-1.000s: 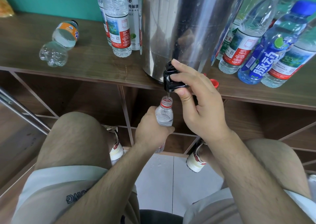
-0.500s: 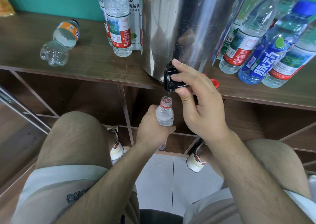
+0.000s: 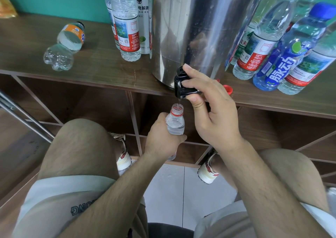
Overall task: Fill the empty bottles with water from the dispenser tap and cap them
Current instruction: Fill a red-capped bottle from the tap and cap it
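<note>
The left hand (image 3: 161,139) grips the bottle (image 3: 175,124) upright, mouth just under the tap (image 3: 181,85) that the right hand (image 3: 214,114) pinches directly above — red cap (image 3: 228,89) lying just beyond that hand.

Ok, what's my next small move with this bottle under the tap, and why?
Probably ease the right hand off the black tap shortly: water in the bottle the left hand holds looks near its shoulder, and a red cap lies on the shelf.
</note>
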A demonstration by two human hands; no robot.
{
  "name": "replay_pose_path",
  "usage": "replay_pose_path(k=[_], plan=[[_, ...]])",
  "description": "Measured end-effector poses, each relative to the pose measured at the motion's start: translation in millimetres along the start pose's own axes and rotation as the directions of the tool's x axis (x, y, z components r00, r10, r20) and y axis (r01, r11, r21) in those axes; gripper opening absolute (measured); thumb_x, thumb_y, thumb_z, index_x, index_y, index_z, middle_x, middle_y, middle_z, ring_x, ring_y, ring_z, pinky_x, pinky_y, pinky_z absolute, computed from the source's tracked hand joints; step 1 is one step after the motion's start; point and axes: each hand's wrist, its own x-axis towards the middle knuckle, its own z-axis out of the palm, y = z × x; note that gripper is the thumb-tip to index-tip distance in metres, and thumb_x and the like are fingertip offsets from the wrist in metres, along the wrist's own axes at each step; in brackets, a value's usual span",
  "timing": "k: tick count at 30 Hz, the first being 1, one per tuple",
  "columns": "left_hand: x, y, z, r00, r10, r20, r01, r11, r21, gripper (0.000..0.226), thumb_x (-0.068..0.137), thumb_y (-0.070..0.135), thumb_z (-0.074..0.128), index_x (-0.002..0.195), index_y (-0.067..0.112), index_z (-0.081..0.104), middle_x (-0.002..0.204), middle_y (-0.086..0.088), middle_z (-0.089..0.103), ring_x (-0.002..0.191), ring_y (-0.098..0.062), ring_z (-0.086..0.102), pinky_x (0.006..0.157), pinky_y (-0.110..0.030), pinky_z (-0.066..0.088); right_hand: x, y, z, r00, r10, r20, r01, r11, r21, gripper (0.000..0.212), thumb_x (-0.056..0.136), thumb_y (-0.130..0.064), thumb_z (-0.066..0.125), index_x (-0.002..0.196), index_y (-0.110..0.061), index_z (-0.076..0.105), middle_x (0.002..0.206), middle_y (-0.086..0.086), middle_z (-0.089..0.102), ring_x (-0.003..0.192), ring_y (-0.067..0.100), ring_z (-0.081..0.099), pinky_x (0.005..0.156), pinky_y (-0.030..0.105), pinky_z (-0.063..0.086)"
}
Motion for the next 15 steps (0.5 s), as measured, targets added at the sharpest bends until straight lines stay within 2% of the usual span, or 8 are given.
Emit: replay_pose_path(k=[6, 12, 15], plan=[[0.2, -0.2, 0.1, 1.0, -0.001, -0.005, 0.001, 1.0, 0.001, 0.057, 0.075, 0.024, 0.09, 0.117, 0.026, 0.051, 0.104, 0.007, 0.065, 0.093, -0.015, 0.066, 0.082, -0.036, 0.057, 0.4, -2.0, -0.4, 1.0, 0.02, -0.002, -0.02, 1.0, 0.001, 0.02, 0.107, -0.012, 0.057, 0.124, -0.012, 0.067, 0.148, 0.0, 0.059, 0.129, 0.012, 0.06, 0.104, 0.035, 0.049], [0.3, -0.2, 0.1, 1.0, -0.003, -0.002, 0.003, 1.0, 0.014, 0.056, 0.076, 0.026, 0.09, 0.113, 0.029, 0.049, 0.101, 0.011, 0.063, 0.09, -0.013, 0.064, 0.075, -0.028, 0.053, 0.6, -0.9, 0.2, 1.0, 0.011, -0.01, -0.011, 1.0, 0.02, 0.021, 0.108, -0.014, 0.056, 0.126, -0.02, 0.063, 0.148, 0.0, 0.06, 0.129, 0.012, 0.061, 0.102, 0.038, 0.051], [-0.3, 0.3, 0.3, 1.0, -0.007, -0.005, 0.007, 1.0, 0.011, 0.056, 0.076, 0.025, 0.09, 0.115, 0.028, 0.05, 0.103, 0.009, 0.065, 0.091, -0.014, 0.065, 0.078, -0.03, 0.055, 0.5, -0.2, 0.0, 1.0, 0.015, -0.004, -0.015, 1.0, 0.017, 0.023, 0.107, -0.01, 0.057, 0.127, -0.021, 0.062, 0.149, -0.001, 0.06, 0.131, 0.013, 0.06, 0.102, 0.039, 0.052]])
